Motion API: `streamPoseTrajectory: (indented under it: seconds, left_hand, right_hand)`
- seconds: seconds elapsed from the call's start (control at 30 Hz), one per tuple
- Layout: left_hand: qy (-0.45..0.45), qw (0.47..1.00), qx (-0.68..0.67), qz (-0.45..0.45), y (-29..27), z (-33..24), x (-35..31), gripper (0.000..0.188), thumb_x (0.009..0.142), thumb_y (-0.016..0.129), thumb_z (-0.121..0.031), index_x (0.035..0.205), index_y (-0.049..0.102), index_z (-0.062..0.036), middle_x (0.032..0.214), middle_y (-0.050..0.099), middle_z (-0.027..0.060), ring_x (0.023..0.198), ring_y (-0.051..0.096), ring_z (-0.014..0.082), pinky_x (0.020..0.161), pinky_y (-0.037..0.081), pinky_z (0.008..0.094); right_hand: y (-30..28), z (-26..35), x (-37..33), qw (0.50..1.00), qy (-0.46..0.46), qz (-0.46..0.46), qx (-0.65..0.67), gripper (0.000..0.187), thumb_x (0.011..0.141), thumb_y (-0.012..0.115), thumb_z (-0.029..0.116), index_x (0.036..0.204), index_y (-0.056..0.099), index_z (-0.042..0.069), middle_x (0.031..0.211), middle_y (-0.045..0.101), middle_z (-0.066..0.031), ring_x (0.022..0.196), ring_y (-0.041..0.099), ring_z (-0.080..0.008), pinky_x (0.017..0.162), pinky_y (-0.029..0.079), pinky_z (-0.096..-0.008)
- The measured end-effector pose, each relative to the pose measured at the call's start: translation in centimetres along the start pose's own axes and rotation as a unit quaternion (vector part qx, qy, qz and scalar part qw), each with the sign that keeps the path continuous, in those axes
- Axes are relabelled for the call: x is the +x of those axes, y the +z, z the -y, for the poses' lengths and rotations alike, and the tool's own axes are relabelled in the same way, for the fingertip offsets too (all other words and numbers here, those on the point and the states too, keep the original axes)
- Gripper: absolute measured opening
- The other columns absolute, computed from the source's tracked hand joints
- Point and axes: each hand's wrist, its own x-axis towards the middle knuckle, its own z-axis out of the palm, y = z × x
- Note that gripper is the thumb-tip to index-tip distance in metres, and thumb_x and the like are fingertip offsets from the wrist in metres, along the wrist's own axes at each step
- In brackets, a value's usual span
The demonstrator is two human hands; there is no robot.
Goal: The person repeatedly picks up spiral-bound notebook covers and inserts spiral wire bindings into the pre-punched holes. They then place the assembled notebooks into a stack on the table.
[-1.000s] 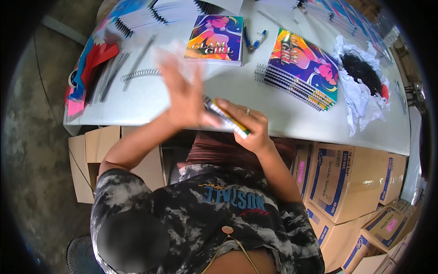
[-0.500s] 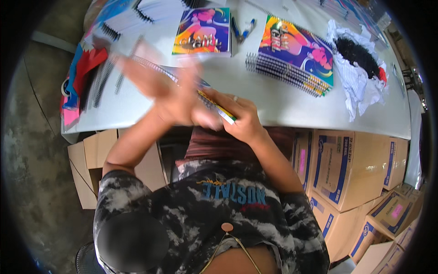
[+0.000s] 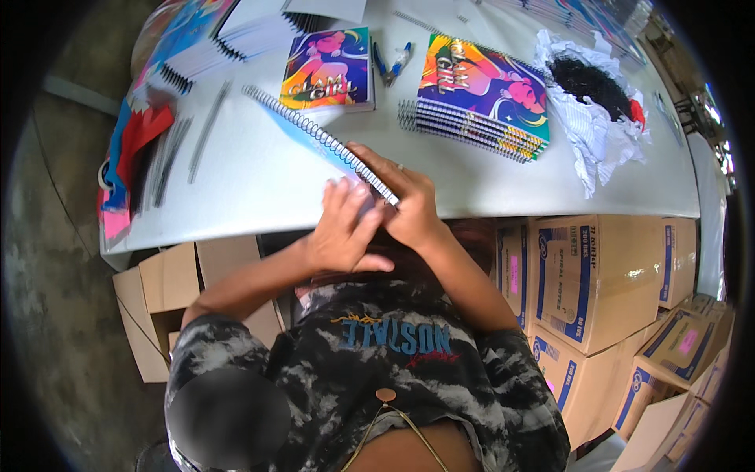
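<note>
A spiral notebook (image 3: 311, 144) is held up on edge above the near side of the table, its coil running along the upper edge. My right hand (image 3: 410, 200) grips its near right end, with the thumb side close to the coil. Against the cover facing me rests my left hand (image 3: 344, 228), fingers stretched and thumb apart. Further off lies a stack of notebook covers and pages (image 3: 326, 71) with a colourful illustrated front. To its right sits a pile of coil-bound notebooks (image 3: 484, 98) with the same cover.
Blue-handled pliers (image 3: 393, 63) lie between the stacks. Loose wire coils (image 3: 167, 157) are at the left, beside red cloth (image 3: 145, 134). Crumpled paper with a black tangle (image 3: 590, 90) lies at the right. Cardboard boxes (image 3: 609, 275) stand below the table's edge.
My left hand, blurred and raised across the notebook before, has come down towards me onto its cover. The notebook's coil now shows clearly along its length. My right hand keeps its grip.
</note>
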Motion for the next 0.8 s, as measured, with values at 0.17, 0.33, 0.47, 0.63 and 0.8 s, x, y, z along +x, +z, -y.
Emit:
streamPoseTrajectory:
  seconds: [0.17, 0.33, 0.47, 0.63, 0.8]
  left_hand:
    - [-0.188, 0.955, -0.227, -0.016, -8.9, -3.6, 8.5, 0.084, 0.088, 0.046, -0.04, 0.133, 0.006, 0.0172, 0.136, 0.009, 0.0407, 0.127, 0.017, 0.0526, 0.105, 0.017, 0.0491]
    - [-0.422, 0.813, -0.366, -0.165, -13.2, -2.2, 9.8, 0.029, 0.091, 0.046, -0.012, 0.111, 0.053, 0.0082, 0.095, 0.062, 0.0115, 0.083, 0.057, 0.0103, 0.077, 0.045, 0.0239]
    - [-0.455, 0.703, -0.526, -0.151, -9.6, 1.0, 9.8, 0.019, 0.089, 0.055, -0.01, 0.1, 0.06, 0.0045, 0.089, 0.064, 0.0063, 0.08, 0.057, 0.0082, 0.072, 0.046, 0.0215]
    - [-0.39, 0.714, -0.565, -0.138, -7.9, 2.7, 9.7, 0.018, 0.086, 0.059, -0.006, 0.102, 0.06, 0.0029, 0.088, 0.065, 0.0078, 0.079, 0.058, 0.0087, 0.071, 0.049, 0.0236]
    - [-0.371, 0.716, -0.58, -0.115, -8.3, 3.4, 9.7, 0.017, 0.085, 0.059, -0.004, 0.101, 0.06, 0.0026, 0.087, 0.064, 0.0071, 0.079, 0.058, 0.0085, 0.072, 0.048, 0.0236]
  right_hand:
    - [1.9, 3.1, 3.0, 0.981, -0.196, -0.001, -0.011, 0.078, 0.077, 0.058, 0.019, 0.14, 0.015, 0.002, 0.146, 0.001, -0.0237, 0.134, 0.0, -0.0448, 0.106, 0.004, -0.0561]
    - [-2.3, 8.1, 5.8, 0.955, -0.126, 0.034, -0.266, 0.043, 0.084, 0.053, 0.033, 0.116, 0.05, 0.004, 0.104, 0.054, -0.0138, 0.093, 0.052, -0.0324, 0.09, 0.035, -0.0471]
    - [-3.3, 5.5, 6.1, 0.968, 0.227, 0.082, -0.073, 0.017, 0.082, 0.059, 0.012, 0.091, 0.06, -0.002, 0.073, 0.062, -0.0097, 0.064, 0.061, -0.0225, 0.067, 0.048, -0.0313]
    - [-3.3, 3.4, 4.9, 0.954, 0.268, 0.0, 0.136, 0.019, 0.072, 0.068, -0.003, 0.088, 0.059, -0.005, 0.084, 0.064, -0.0077, 0.077, 0.06, -0.011, 0.07, 0.049, -0.0245]
    - [-2.6, 3.9, 5.2, 0.962, 0.259, 0.0, 0.081, 0.019, 0.07, 0.072, -0.002, 0.086, 0.061, -0.003, 0.083, 0.066, -0.0098, 0.076, 0.061, -0.0092, 0.069, 0.049, -0.0219]
